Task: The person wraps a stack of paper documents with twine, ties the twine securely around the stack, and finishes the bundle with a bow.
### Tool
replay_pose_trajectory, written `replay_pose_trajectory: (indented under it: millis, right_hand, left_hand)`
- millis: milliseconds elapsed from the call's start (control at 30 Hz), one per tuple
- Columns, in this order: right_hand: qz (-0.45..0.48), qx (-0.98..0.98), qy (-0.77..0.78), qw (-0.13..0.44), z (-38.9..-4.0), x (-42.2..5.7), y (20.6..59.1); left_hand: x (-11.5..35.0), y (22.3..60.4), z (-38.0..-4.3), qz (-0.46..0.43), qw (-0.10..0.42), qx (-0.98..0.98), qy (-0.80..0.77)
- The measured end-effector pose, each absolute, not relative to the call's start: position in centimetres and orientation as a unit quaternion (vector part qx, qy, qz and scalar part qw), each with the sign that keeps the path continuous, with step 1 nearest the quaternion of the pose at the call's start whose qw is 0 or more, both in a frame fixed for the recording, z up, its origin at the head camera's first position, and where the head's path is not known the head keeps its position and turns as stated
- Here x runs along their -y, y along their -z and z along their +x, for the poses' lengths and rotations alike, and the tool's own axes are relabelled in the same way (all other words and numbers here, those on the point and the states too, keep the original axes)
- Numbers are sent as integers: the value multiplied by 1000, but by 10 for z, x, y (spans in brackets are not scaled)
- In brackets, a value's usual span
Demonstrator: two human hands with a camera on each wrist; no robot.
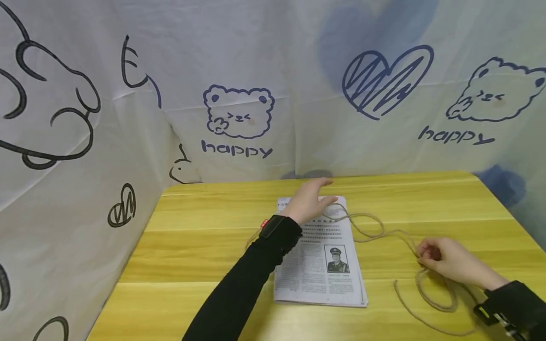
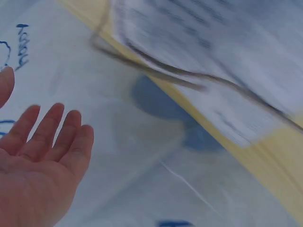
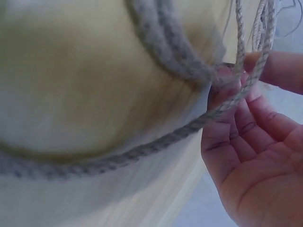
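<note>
A folded newspaper stack [image 1: 307, 282] lies on the table, its front page showing printed columns and a portrait in uniform. Above its far end, my left hand [image 1: 308, 203] has its fingers extended and holds nothing; the left wrist view shows the palm [image 2: 42, 175] and spread fingers. Thin tan rope [image 1: 371, 237] trails over the newspaper's far part and runs right across the table. At the right, my right hand [image 1: 454, 260] pinches the rope between thumb and fingers. In the right wrist view, several strands of rope [image 3: 161, 140] pass at the fingertips.
The yellow wood-grain table [image 1: 192, 265] ends at a white cloth backdrop [image 1: 298, 113] printed with bears and hearts. A loose rope end [image 1: 395, 283] and a coil lie near the right hand. A short piece of rope shows left of the newspaper, beside the left wrist.
</note>
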State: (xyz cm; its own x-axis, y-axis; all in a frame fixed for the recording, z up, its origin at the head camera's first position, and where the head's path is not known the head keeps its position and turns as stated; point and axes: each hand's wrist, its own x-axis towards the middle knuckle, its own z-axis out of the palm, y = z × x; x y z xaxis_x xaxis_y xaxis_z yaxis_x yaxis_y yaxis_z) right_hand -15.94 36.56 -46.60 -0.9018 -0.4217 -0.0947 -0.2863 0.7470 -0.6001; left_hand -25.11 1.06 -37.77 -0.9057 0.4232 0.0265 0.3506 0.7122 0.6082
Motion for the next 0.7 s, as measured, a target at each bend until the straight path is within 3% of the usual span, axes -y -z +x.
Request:
replay_pose_trajectory:
  millis: [133,300,367,700]
  right_hand:
    - [-159,-935,301,98,-157,-361,462]
    - [-153,-948,280,-17,-165,-342,449]
    - [-161,-948,272,-36,-175,-331,443]
    - [-168,-962,206,62,-236,-288,439]
  left_hand:
    - [31,393,-245,198,59,-929,-308]
    - [80,410,-233,185,54,-932,-307]
    - [95,416,-227,180,57,-933,-306]
    - [142,437,-207,149,100,-932,-314]
